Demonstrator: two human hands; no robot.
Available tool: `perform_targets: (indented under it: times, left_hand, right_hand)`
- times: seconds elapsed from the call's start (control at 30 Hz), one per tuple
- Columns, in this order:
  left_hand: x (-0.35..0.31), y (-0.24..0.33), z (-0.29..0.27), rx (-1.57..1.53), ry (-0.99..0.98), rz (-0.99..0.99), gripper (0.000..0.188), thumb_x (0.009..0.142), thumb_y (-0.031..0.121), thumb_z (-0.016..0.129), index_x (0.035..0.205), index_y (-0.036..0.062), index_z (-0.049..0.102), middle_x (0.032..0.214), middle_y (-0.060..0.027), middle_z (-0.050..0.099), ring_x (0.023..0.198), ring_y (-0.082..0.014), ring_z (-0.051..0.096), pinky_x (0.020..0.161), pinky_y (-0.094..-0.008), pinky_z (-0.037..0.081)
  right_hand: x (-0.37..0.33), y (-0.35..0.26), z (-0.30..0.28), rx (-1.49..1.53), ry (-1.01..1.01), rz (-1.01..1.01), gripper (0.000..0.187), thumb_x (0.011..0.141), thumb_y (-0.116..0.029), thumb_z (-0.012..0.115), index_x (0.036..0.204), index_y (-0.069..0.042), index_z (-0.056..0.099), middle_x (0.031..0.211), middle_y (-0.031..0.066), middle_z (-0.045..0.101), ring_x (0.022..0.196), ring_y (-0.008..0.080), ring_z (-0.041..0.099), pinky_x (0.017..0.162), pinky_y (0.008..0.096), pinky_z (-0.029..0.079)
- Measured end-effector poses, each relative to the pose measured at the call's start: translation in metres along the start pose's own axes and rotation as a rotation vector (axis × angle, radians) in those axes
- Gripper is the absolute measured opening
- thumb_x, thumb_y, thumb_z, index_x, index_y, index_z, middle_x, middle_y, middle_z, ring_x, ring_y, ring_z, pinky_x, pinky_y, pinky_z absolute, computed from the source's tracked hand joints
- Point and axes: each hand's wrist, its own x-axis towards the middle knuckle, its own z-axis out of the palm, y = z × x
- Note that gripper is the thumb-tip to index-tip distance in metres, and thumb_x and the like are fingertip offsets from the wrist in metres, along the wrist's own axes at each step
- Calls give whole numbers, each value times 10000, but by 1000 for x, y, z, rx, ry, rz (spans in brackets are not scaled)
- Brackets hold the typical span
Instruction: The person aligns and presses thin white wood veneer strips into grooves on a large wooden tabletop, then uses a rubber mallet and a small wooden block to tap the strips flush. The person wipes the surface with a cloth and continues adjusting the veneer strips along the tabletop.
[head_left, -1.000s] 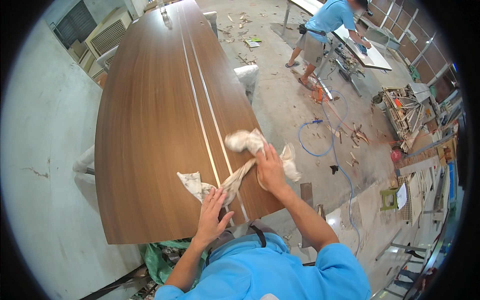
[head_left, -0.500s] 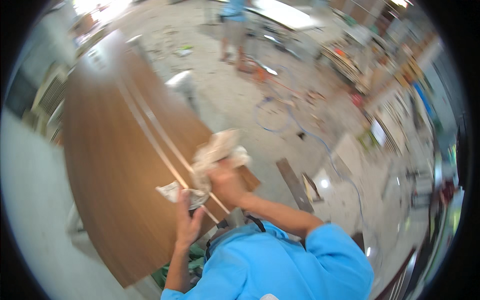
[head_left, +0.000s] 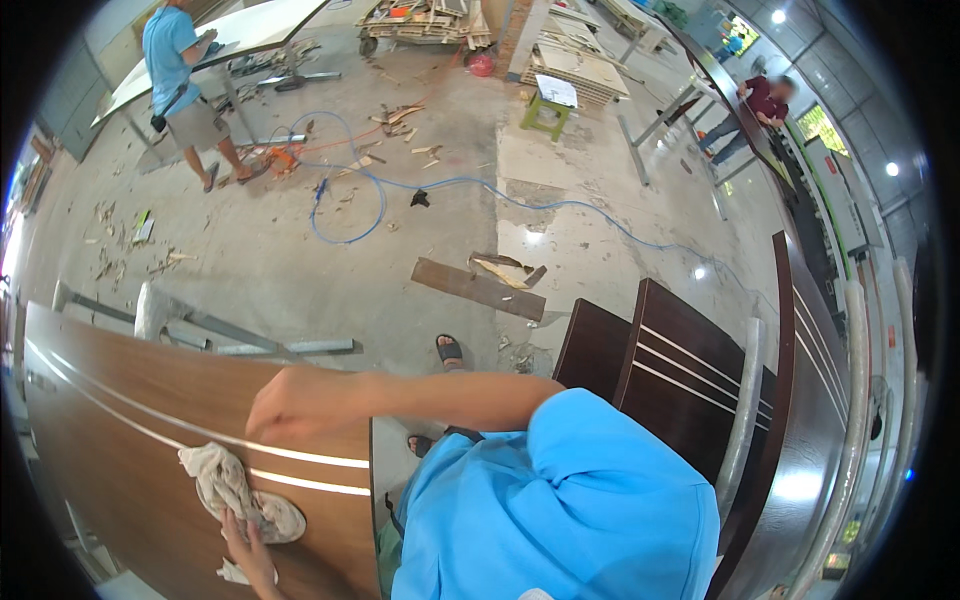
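Note:
A brown wood-grain panel [head_left: 130, 440] with two pale stripes lies in front of me at the lower left. On it rests a crumpled off-white cloth [head_left: 215, 478], partly across the stripes. My left hand [head_left: 250, 550] grips the near end of the cloth, and a small piece of cloth shows beneath the hand. Over the far stripe is my right hand [head_left: 285, 405], apart from the cloth. Its fingers are curled together and point down; what they hold, if anything, is hidden.
Dark striped panels [head_left: 680, 370] lean at my right beside a wrapped rail [head_left: 742, 400]. A metal stand [head_left: 240, 335] supports the brown panel. Wood scraps [head_left: 480, 288] and a blue hose [head_left: 540, 205] lie on the floor. Co-workers are at a white table [head_left: 255, 30] and a dark panel.
My view has swung to the right. My right hand has come off the cloth, which now lies bunched on the panel at my left hand.

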Motion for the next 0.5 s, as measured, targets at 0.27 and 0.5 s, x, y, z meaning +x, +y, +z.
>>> perform_targets:
  times: [0.27,0.5]
  left_hand:
    - [124,218,-15,-77,119,495,504,976,217,670,1444,77,543,1444,-158,578,1318,-321,549,1121,-459,411]
    - [240,432,236,501,-1261,55,494,893,342,820,1314,124,684,1426,-201,607,1223,-239,633,1090,-365,471]
  right_hand:
    - [-218,101,-205,-561,677,818,176,943,-200,657,903,-42,723,818,132,724,698,312,662,666,381,525]
    - [-333,153,-271,-602,465,920,156,858,-189,633,843,-69,731,840,160,742,816,396,717,719,530,563]
